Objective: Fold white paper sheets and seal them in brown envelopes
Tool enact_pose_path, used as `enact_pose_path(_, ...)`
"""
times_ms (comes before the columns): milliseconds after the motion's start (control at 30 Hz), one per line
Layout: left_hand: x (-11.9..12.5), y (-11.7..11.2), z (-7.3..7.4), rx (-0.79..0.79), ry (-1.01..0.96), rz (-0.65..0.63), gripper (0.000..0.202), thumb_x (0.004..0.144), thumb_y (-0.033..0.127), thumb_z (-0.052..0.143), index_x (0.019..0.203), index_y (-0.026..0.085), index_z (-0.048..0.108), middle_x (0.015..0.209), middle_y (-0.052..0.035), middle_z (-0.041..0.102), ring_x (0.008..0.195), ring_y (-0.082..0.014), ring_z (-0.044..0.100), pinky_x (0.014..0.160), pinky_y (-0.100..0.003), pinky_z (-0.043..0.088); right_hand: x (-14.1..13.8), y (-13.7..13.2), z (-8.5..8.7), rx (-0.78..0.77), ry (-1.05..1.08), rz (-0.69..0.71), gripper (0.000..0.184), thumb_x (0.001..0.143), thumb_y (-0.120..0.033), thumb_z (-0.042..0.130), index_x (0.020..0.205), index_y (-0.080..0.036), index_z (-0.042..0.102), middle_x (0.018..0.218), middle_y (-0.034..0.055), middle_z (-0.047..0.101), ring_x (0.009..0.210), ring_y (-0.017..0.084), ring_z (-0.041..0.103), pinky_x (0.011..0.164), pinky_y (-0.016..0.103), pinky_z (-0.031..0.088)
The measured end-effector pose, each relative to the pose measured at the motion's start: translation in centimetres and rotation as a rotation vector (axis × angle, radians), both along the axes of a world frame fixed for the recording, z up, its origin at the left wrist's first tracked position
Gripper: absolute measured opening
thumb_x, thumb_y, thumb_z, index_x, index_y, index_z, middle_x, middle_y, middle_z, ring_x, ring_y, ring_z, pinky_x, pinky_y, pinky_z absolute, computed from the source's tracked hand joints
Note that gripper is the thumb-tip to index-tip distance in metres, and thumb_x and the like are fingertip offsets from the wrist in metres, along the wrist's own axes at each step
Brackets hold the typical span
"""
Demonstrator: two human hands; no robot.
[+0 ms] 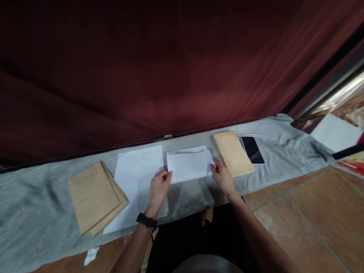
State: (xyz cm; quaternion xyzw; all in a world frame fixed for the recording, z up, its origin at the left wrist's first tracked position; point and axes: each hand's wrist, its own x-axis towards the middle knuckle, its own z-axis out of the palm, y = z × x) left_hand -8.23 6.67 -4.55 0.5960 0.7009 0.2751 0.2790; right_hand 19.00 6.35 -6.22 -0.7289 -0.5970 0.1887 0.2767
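I follow from a distance, and my focus is the folded paper (189,166), which lies at the middle of the cloth-covered worktop (277,155), right in front of the wearer. The left hand (159,188) grasps its 8 o'clock corner between thumb and finger, while the right hand (223,177) pinches its edge near 4 o'clock, so I read both as gripping the paper rather than released.

As for progress, I judge that at least one fold is done: the front layer lies in a narrow panel, and a back layer shows past it towards 12 o'clock, its edge not quite in line. I cannot tell from here how firmly the crease is pressed or whether there are more layers inside.

What is left, as I see it, lies at 9 o'clock: the flat white sheets (139,166), unfolded, with the left forearm passing over them. Farther out at 9 o'clock, the fanned brown envelopes (94,196) overlap the sheets' outer edge, untouched by either hand. At 3 o'clock, just beside the right hand, I see the narrow envelope stack (233,154), its contents hidden from me, and beyond that the phone (253,150), its screen dark
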Motion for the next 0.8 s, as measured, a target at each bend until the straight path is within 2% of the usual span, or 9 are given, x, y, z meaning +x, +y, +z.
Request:
enact_pose_path(200, 0.3, 0.9, 0.3, -0.066, 0.112, 0.029, 0.035, 0.092, 0.045, 0.049, 0.072, 0.022, 0.065, 0.064, 0.0009, 0.063, 0.061, -0.0149, 0.057, 0.059, -0.025, 0.035, -0.5, 0.7, 0.3, -0.056, -0.116, -0.006, 0.041, 0.100, -0.037, 0.044, 0.133, -0.016, 0.057, 0.098, 0.0102, 0.075, 0.088, 0.022, 0.071, 0.077, 0.027, 0.047)
enact_pose_path(500, 0.9, 1.9, 1.2, -0.155, 0.281, 0.076, 0.034, 0.095, 0.046, 0.047, 0.085, 0.024, 0.071, 0.080, -0.0030, 0.074, 0.072, -0.0191, 0.065, 0.059, -0.027, 0.036, -0.9, 1.7, -0.1, -0.044, -0.239, 0.010, 0.037, 0.102, -0.034, 0.045, 0.134, -0.017, 0.056, 0.118, 0.0136, 0.072, 0.099, 0.023, 0.071, 0.083, 0.028, 0.046)
enact_pose_path(800, 1.8, 2.1, 2.0, -0.213, 0.498, 0.084, 0.035, 0.098, 0.046, 0.045, 0.094, 0.024, 0.072, 0.095, -0.0070, 0.077, 0.084, -0.0220, 0.070, 0.064, -0.028, 0.040, -1.2, 2.3, -0.1, -0.035, -0.311, 0.017, 0.036, 0.102, -0.033, 0.046, 0.133, -0.016, 0.055, 0.118, 0.0159, 0.071, 0.098, 0.022, 0.071, 0.082, 0.028, 0.048)
